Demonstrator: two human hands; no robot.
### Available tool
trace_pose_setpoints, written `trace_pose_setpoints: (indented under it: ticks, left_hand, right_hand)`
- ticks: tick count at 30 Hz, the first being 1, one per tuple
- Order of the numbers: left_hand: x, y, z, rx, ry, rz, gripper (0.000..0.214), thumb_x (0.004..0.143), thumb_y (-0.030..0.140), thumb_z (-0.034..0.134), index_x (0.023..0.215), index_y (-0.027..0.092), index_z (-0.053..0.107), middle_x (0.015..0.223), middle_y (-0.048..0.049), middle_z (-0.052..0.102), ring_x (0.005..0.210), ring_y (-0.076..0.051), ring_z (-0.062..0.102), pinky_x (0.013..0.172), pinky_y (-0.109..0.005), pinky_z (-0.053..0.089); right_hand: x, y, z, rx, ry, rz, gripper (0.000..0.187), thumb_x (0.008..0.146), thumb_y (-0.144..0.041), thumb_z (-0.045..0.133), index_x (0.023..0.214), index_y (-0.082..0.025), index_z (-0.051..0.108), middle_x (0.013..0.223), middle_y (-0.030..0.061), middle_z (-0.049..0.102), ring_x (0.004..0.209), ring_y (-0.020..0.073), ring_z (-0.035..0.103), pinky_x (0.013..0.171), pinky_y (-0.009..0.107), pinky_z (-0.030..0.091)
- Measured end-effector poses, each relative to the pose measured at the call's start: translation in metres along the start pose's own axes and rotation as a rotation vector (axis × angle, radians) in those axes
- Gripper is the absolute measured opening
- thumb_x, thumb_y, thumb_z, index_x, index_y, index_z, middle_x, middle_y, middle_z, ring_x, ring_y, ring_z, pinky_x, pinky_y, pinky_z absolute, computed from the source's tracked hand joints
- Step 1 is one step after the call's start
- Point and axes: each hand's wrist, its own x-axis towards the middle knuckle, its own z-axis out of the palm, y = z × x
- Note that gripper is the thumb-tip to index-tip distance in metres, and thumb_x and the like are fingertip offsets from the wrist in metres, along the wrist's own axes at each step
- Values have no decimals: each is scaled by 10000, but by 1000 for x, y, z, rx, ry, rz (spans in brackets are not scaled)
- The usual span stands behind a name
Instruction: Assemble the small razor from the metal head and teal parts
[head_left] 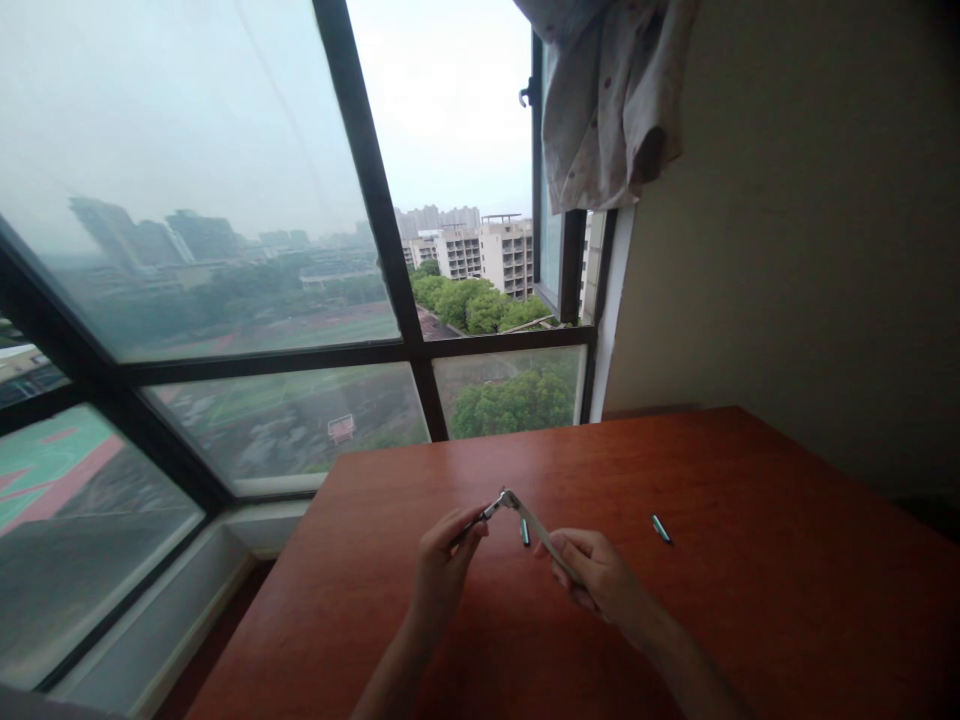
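My left hand (446,550) is closed round the dark handle of a razor (491,510), whose silvery neck points up and to the right. In my right hand (596,570) is a pale, slim-handled brush (536,525) that looks like a toothbrush, gripped low on its handle. Its far end meets the razor's head, and the bristles are too small to make out. Behind the brush lies a small green-and-white razor cartridge (525,532). Another green-and-white cartridge (661,528) rests farther right, apart from both hands.
Under my hands is a reddish-brown wooden table (750,620). Dark-framed windows (420,385) stand behind and to its left, with one pane open at the upper right. A patterned cloth (611,110) hangs there, beside a plain wall (780,250).
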Motion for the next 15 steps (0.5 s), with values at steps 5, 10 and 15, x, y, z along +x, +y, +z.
trace_pose_setpoints:
  ticks: [5,10,15]
  left_hand:
    - [0,-1,1,5,-62,53,267,816,340,622,980,165,738,736,-67,675,676,-179,599,614,-244,464]
    - [0,-1,1,9,-66,53,266,820,338,621,994,171,734,740,-68,675,689,-183,606,626,-248,470]
    - [0,1,0,8,0,49,251,818,328,625,979,171,736,764,-72,684,700,-185,609,627,-246,475]
  right_hand:
    - [1,1,0,20,22,2,523,783,-636,531,875,-129,625,542,-67,459,313,16,277,301,158,155]
    - [1,3,0,11,34,-5,533,786,-642,523,887,-131,634,542,-63,465,321,20,291,307,157,176]
    - [2,6,-1,22,18,-19,520,797,-630,523,887,-130,636,543,-62,472,316,16,290,302,156,174]
